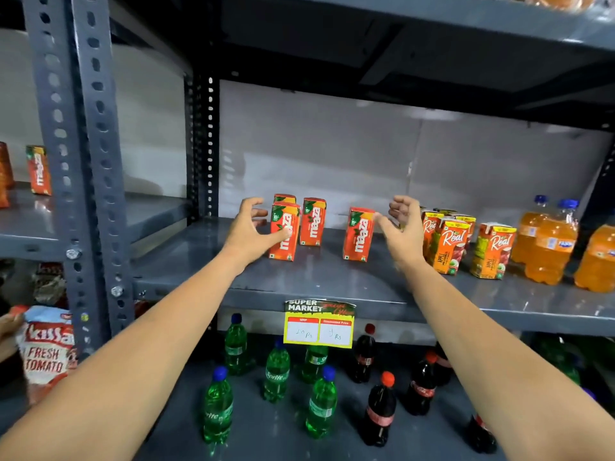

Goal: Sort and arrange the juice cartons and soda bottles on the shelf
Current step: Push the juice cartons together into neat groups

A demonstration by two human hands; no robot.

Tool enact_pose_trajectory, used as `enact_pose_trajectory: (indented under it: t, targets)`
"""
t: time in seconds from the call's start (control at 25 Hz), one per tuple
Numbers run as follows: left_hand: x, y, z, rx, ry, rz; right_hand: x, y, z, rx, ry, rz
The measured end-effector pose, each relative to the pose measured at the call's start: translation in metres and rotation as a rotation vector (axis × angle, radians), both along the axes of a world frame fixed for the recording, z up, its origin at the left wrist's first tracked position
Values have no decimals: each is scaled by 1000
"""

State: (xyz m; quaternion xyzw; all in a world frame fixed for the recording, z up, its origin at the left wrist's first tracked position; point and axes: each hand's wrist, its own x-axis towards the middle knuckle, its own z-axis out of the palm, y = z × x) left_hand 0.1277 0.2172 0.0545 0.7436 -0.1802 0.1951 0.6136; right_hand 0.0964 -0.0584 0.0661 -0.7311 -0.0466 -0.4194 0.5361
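Observation:
Several red Maaza cartons stand on the middle shelf [299, 281]. My left hand [248, 229] is spread open against the left front Maaza carton [285, 232], thumb touching its face. A second carton [312, 221] stands just right of it, another behind. My right hand [401, 224] is open beside the lone Maaza carton [358, 235], thumb near its right edge. Orange Real apple cartons [449, 246] stand to the right, then orange soda bottles [549, 242]. On the lower shelf stand green Sprite bottles [278, 374] and dark cola bottles [381, 410].
A perforated grey upright [80, 168] stands at left, with another Maaza carton [39, 170] beyond it. A price tag [318, 324] hangs from the shelf edge. Someone's hand holds a tomato snack bag [45, 351] at lower left. The shelf above hangs low overhead.

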Motion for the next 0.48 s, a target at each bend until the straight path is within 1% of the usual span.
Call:
enact_pose_trajectory:
  t: [0.04, 0.12, 0.32, 0.4, 0.48]
  targets:
    - [2, 0, 0, -16, 0, -11, 4, -1, 2, 63, 35, 19]
    - [4, 2, 0, -36, 4, -17, 10, -2, 4, 122, 129, 58]
    - [2, 6, 0, -130, 50, -67, 19, -2, 1, 179, 259, 139]
    - [2, 6, 0, -107, 61, -98, 19, 0, 2, 170, 294, 170]
    - [2, 6, 1, -91, 68, -119, 18, 1, 2, 174, 288, 198]
